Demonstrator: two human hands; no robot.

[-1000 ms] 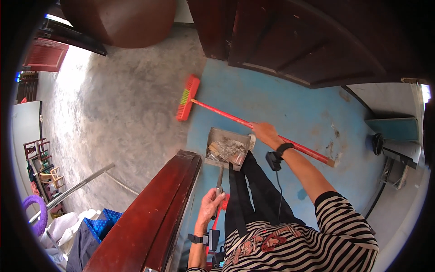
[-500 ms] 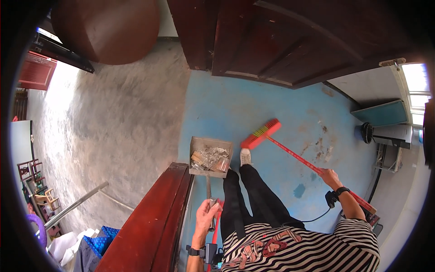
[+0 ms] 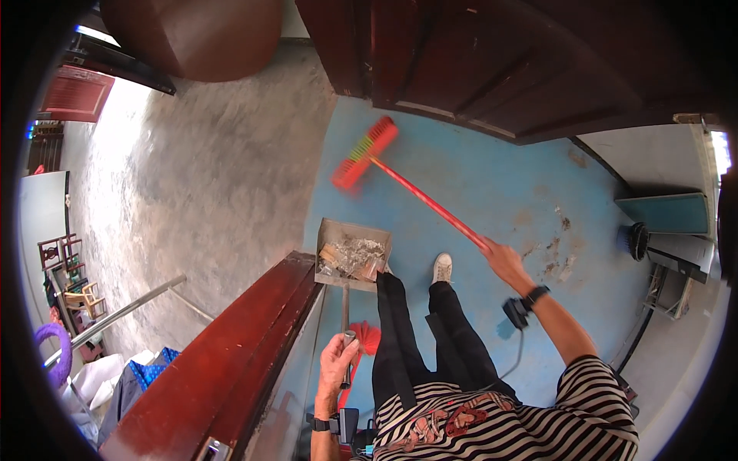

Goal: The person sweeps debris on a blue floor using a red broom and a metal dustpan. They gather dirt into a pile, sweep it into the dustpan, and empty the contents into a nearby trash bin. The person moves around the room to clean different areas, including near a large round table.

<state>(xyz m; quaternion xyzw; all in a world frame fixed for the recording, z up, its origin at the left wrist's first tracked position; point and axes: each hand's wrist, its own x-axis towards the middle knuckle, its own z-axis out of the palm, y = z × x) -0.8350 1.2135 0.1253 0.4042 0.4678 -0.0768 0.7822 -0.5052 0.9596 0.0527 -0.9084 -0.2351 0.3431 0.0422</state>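
My right hand [image 3: 506, 266] is wrapped round the red handle of a broom [image 3: 430, 201]. The broom's wide red head, with yellow-green bristles in the middle, is over the blue floor ahead of me and slightly blurred. My left hand [image 3: 337, 361] grips the upright metal handle of a box-shaped dustpan [image 3: 344, 282]. Ash-like grey litter [image 3: 361, 256] and brownish scraps lie in the pan, which stands by my left foot. Just beside my left hand is a red-bristled brush [image 3: 368, 338] with a red stick, partly hidden behind the hand.
A dark red door [image 3: 477, 69] spans the far side. The red-brown door edge [image 3: 223, 346] rises close at my left, beside grey concrete floor [image 3: 215, 169]. Dirt patches [image 3: 555, 257] mark the blue floor at right, near a dark blue round brush [image 3: 634, 241] and a teal board [image 3: 665, 213].
The broom head has swung forward and left, away from my feet, and my right hand has moved forward and left with it. My right foot now stands farther right. The left hand keeps its grip.
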